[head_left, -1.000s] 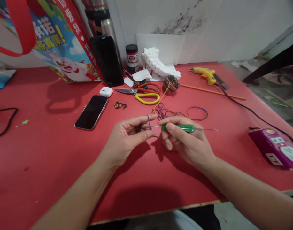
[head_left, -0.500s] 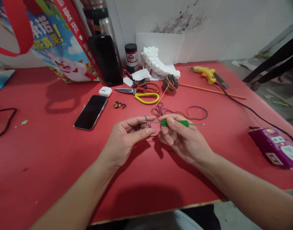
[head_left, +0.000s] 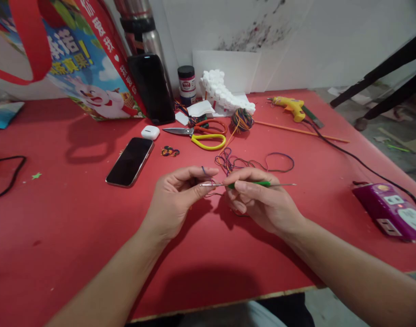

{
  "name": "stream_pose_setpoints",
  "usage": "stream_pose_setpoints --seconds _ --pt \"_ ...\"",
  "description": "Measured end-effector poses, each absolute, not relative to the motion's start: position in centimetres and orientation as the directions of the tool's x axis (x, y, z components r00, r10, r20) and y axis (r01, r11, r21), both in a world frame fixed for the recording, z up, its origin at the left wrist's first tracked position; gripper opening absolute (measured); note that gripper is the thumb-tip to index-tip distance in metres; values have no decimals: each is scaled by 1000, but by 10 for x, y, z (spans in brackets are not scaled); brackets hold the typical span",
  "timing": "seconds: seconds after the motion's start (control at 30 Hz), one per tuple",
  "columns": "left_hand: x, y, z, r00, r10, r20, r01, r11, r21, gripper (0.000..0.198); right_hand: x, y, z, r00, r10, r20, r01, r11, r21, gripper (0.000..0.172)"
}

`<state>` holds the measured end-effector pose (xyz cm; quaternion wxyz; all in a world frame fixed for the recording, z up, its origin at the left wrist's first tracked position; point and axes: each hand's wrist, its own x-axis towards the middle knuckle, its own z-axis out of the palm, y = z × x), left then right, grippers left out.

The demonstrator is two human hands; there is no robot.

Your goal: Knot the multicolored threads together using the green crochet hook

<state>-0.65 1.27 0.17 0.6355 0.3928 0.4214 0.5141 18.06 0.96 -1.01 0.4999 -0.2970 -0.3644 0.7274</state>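
Observation:
My right hand [head_left: 262, 196] is closed on the green handle of a crochet hook [head_left: 267, 184], which has a thin metal shaft at each end. The left shaft reaches across to my left hand [head_left: 180, 193]. Thumb and forefinger there pinch thin multicoloured yarn, with a dark strand looped over the forefinger. Whatever small piece of work lies behind that thumb is mostly hidden. Loose yarn [head_left: 228, 159] lies in tangled loops just beyond my hands and leads back to a yarn ball [head_left: 242, 120].
Scissors [head_left: 208, 141], a small crocheted piece [head_left: 169, 151], a phone [head_left: 130, 162] and a white earbud case [head_left: 150, 132] lie beyond my left hand. A yellow glue gun [head_left: 291, 107] and purple power strip [head_left: 391, 211] with a black cable are at right. A person's legs [head_left: 381, 75] show beyond the table.
The hook has tipped from above to nearly level with my left thumb, its tip shifting slightly left and down. The right hand has rolled a little, showing less handle.

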Motion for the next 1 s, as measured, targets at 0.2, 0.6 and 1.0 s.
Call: stream_pose_setpoints --seconds 0.2,0.6,1.0 --pt "-7 11 2 89 993 -82 -273 104 956 13 181 11 -8 -328 942 -70 -514 -240 -824 11" --pt "-4 17 5 205 900 -384 -431 436 790 22 179 15 -9 -247 961 -124 -515 -239 -823 16" --pt "-4 20 0 239 869 -434 -497 493 714 23 181 15 -13 -257 959 -119 -476 -233 -848 16"
